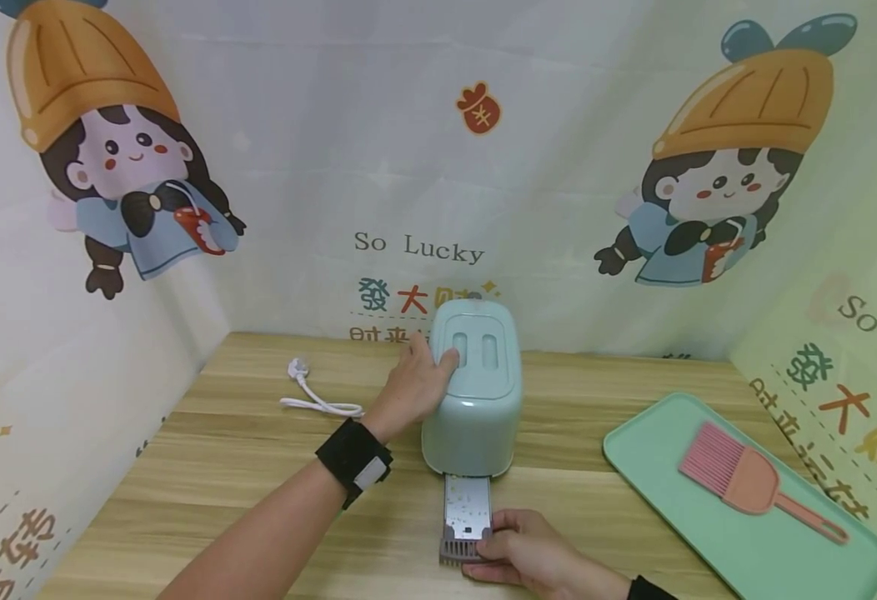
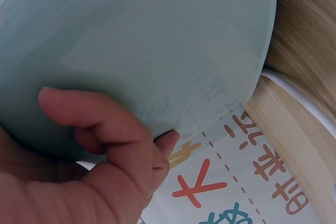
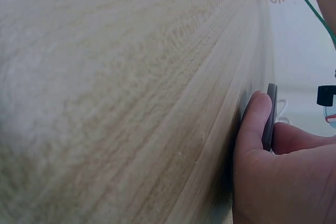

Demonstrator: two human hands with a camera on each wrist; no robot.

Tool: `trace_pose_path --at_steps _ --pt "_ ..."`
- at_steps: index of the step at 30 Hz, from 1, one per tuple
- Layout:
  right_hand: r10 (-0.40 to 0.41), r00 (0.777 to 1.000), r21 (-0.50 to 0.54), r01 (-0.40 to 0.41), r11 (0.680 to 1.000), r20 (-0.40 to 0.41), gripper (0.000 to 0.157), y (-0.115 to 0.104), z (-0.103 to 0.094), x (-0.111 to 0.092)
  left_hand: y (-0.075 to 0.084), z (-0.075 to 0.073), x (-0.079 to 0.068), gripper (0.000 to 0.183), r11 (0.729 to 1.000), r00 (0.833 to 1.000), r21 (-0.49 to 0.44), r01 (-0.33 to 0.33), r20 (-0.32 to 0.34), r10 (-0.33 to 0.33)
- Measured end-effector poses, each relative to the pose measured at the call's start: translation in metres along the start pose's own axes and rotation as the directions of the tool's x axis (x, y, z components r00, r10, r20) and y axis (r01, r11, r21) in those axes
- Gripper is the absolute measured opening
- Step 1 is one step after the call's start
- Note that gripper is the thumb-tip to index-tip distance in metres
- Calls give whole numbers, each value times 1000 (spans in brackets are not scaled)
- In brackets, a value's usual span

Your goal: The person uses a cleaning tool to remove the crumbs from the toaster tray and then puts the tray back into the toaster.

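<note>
A pale mint toaster [image 1: 478, 429] stands upright on the table, two slot-shaped recesses in its top. My left hand [image 1: 418, 383] holds it at its left side, thumb over the top edge; in the left wrist view the fingers [image 2: 123, 124] are bent against its glossy wall. From the toaster's near end a metal crumb tray [image 1: 468, 504] sticks out, specked with crumbs. My right hand [image 1: 532, 550] pinches the tray's grey slotted handle [image 1: 459, 548] between thumb and fingers. In the right wrist view that hand [image 3: 289, 177] is low beside the tabletop, the handle's dark edge between its digits.
A white power cord with plug [image 1: 322, 404] lies on the wooden table [image 1: 213, 475] left of the toaster. On the right, a green serving tray [image 1: 679, 483] carries a pink brush [image 1: 754, 482]. A printed cloth [image 1: 288, 167] hangs behind and along both sides.
</note>
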State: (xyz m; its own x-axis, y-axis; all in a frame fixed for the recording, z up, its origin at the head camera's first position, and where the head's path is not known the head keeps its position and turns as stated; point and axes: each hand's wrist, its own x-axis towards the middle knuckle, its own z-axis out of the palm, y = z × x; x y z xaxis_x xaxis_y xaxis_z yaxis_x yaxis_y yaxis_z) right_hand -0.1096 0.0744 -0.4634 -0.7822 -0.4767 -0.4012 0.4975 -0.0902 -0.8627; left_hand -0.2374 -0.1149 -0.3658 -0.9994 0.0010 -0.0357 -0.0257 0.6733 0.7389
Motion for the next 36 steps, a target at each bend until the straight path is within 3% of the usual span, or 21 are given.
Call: trace_pose_path --at_steps 12,26,36 --pt "91 996 -23 -91 996 -21 28 2 0 -8 0 -1 1 60 1000 1000 2 -5 -1 5" --pt "83 996 -112 -84 990 -10 21 7 0 -18 0 -1 1 57 1000 1000 7 -17 -10 17" --pt "69 998 -296 -63 953 9 27 11 -8 -20 1 -1 0 55 1000 1000 17 -18 -3 18"
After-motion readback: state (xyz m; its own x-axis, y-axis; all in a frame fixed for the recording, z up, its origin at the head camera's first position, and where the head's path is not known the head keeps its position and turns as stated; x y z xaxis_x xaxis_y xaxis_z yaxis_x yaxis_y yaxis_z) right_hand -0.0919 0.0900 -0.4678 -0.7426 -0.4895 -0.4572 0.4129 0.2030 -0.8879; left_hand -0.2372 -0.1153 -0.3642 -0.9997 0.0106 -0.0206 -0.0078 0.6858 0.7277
